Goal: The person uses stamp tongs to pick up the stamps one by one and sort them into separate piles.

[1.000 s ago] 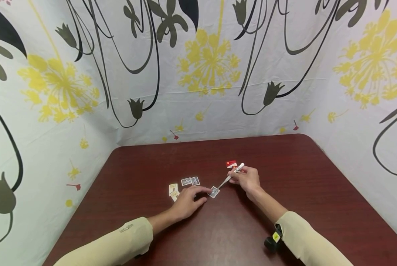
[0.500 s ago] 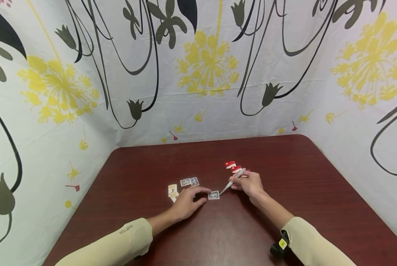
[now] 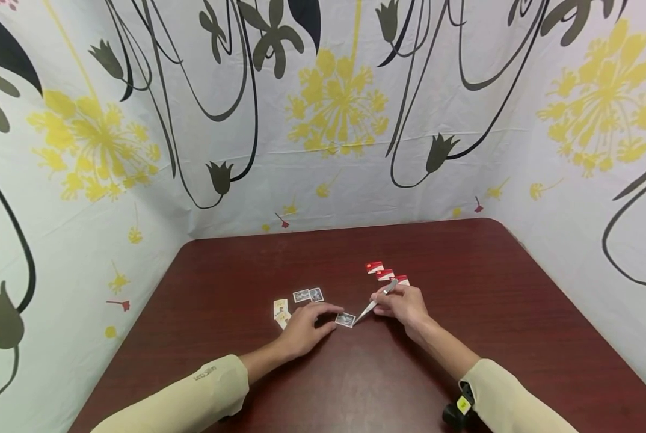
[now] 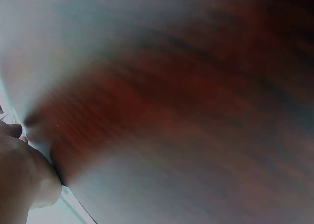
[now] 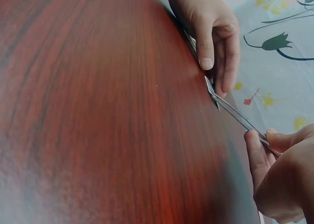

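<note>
Card (image 3: 346,320) lies on the worktop (image 3: 323,385), its corner by the tweezers (image 3: 367,310) my right grip (image 3: 402,305) pinches; my left grip (image 3: 303,330) is loose, just beside it. If the tweezers slip there, I could spin or crease the card.

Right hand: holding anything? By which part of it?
Tweezers. The right hand holds them by the shaft, well back from the tips, which are at the edge of a small picture card.
</note>
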`<action>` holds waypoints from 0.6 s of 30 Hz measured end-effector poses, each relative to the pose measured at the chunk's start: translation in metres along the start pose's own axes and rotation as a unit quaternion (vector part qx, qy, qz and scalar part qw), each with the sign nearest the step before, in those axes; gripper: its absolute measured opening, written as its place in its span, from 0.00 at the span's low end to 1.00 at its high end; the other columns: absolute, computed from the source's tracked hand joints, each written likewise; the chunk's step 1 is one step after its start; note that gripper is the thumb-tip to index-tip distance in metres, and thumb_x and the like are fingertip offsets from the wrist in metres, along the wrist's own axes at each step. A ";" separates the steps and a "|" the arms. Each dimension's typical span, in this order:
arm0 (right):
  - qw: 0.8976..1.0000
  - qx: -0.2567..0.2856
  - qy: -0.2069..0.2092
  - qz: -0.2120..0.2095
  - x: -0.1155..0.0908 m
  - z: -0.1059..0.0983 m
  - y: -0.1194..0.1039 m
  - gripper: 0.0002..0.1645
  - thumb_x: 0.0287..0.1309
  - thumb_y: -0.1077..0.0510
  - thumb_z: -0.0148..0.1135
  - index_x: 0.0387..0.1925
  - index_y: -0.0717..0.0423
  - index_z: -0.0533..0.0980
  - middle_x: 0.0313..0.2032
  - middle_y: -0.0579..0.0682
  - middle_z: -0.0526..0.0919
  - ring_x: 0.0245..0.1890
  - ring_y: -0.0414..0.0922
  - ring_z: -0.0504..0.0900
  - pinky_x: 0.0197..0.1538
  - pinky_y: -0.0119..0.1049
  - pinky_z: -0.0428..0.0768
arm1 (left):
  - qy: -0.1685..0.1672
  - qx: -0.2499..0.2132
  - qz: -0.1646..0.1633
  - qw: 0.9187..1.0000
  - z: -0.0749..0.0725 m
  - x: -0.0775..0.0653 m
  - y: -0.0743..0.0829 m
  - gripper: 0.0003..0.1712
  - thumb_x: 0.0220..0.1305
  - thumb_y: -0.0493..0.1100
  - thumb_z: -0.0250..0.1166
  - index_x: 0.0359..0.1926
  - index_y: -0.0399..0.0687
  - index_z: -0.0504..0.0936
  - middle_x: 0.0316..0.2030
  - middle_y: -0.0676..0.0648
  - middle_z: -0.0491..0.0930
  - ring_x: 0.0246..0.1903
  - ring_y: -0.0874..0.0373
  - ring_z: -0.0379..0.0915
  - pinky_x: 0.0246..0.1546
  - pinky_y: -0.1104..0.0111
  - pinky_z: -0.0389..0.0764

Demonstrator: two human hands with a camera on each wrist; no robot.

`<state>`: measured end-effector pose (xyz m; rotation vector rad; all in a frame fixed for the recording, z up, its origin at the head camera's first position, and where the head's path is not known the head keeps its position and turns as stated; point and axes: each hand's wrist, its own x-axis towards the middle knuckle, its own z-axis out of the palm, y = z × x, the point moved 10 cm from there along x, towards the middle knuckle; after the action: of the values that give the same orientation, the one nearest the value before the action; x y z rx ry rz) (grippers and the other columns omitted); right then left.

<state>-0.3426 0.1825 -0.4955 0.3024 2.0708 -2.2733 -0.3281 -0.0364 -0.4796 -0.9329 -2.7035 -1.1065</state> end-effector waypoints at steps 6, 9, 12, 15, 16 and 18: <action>1.000 0.003 -0.009 0.000 0.000 -0.001 -0.003 0.09 0.65 0.71 0.70 0.44 0.75 0.80 0.34 0.55 0.89 0.30 0.41 0.89 0.40 0.36 0.89 | 0.031 -0.010 0.007 0.999 -0.016 0.001 0.005 0.20 0.68 0.36 0.73 0.60 0.51 0.88 0.54 0.54 0.88 0.53 0.57 0.83 0.55 0.58 0.81; 1.000 -0.001 -0.012 0.003 -0.001 -0.003 -0.005 0.11 0.65 0.71 0.70 0.45 0.76 0.80 0.34 0.54 0.88 0.31 0.41 0.89 0.40 0.36 0.89 | 0.036 -0.015 -0.007 0.999 -0.022 -0.001 0.007 0.19 0.70 0.37 0.72 0.60 0.52 0.88 0.53 0.54 0.88 0.43 0.58 0.82 0.48 0.61 0.82; 1.000 -0.002 -0.012 -0.001 0.000 -0.006 -0.009 0.13 0.65 0.71 0.69 0.47 0.77 0.79 0.34 0.54 0.89 0.31 0.41 0.89 0.41 0.36 0.89 | 0.035 -0.019 -0.024 0.999 -0.024 -0.006 0.010 0.19 0.70 0.37 0.72 0.60 0.51 0.88 0.52 0.54 0.89 0.39 0.58 0.81 0.46 0.61 0.82; 1.000 0.006 -0.006 -0.012 0.003 -0.009 -0.013 0.13 0.65 0.72 0.69 0.48 0.78 0.78 0.33 0.54 0.89 0.30 0.41 0.89 0.40 0.36 0.89 | 0.028 -0.032 -0.041 0.998 -0.022 -0.011 0.014 0.18 0.70 0.36 0.71 0.59 0.49 0.88 0.53 0.52 0.89 0.46 0.56 0.83 0.52 0.56 0.83; 1.000 0.009 -0.006 -0.016 0.004 -0.009 -0.014 0.14 0.65 0.72 0.69 0.49 0.78 0.77 0.33 0.54 0.89 0.30 0.41 0.89 0.41 0.36 0.89 | 0.025 -0.035 -0.045 0.998 -0.020 -0.013 0.015 0.18 0.70 0.36 0.71 0.59 0.48 0.88 0.53 0.52 0.89 0.49 0.56 0.84 0.54 0.55 0.82; 1.000 0.015 -0.006 -0.026 0.007 -0.009 -0.017 0.15 0.65 0.72 0.69 0.50 0.79 0.76 0.33 0.53 0.89 0.30 0.41 0.89 0.41 0.36 0.89 | 0.022 -0.035 -0.047 0.998 -0.018 -0.016 0.018 0.18 0.70 0.35 0.71 0.59 0.47 0.88 0.53 0.51 0.89 0.55 0.54 0.83 0.59 0.53 0.81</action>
<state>-0.3511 0.1937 -0.4804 0.2389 2.0640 -2.3328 -0.3073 -0.0465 -0.4599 -0.7878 -2.7157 -1.2308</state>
